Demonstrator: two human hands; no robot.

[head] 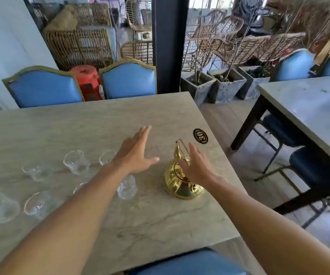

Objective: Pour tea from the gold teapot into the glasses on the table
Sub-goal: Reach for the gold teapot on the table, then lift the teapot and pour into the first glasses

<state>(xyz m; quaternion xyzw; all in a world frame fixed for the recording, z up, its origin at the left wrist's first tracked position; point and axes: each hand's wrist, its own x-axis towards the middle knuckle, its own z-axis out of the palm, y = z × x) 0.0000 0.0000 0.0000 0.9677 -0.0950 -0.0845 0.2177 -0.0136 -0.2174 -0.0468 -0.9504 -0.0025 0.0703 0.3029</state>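
The gold teapot (pixel 177 183) stands on the stone-topped table (pixel 80 124) near its right edge, spout pointing away from me. My right hand (pixel 196 165) hovers over its lid and handle with fingers spread, holding nothing. My left hand (pixel 135 153) is stretched out flat above the table, left of the teapot, fingers apart. Several clear glasses stand to the left: one (pixel 127 186) beside my left forearm, one (pixel 76 161) further back, one (pixel 38 204) near me. My left arm hides part of two glasses.
A black oval number plaque (pixel 200 135) lies on the table beyond the teapot. Blue chairs (pixel 129 80) stand at the far side, and one blue seat (pixel 188 262) sits below me. A second table (pixel 306 108) is at the right across a gap.
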